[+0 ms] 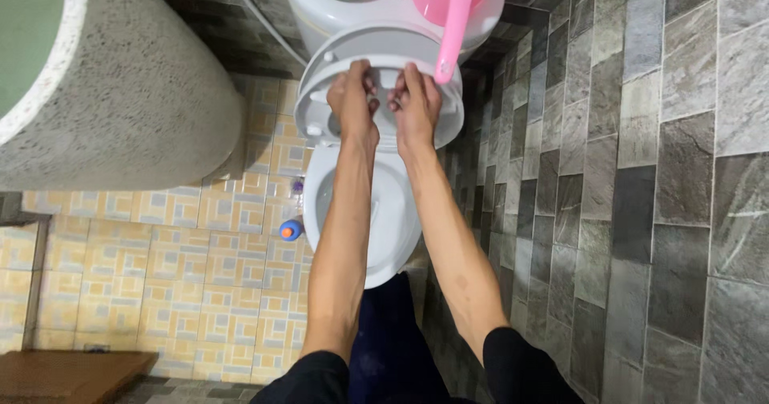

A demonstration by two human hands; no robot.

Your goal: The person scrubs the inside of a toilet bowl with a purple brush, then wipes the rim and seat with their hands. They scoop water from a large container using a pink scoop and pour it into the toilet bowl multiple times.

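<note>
A white toilet (392, 212) stands against the grey tiled wall, its bowl open below my arms. The seat and lid (316, 100) are raised upright against the tank (320, 12). My left hand (352, 96) and my right hand (415, 100) are side by side, both with fingers curled over the top edge of the raised seat. A pink plastic dipper (452, 16) rests on the tank, its handle hanging down just right of my right hand.
A large rough concrete basin (120, 92) fills the upper left. A small bottle with a blue and orange cap (290, 229) stands on the patterned floor tiles left of the bowl. The grey stone wall (641, 172) is close on the right. A green basket sits on the tank.
</note>
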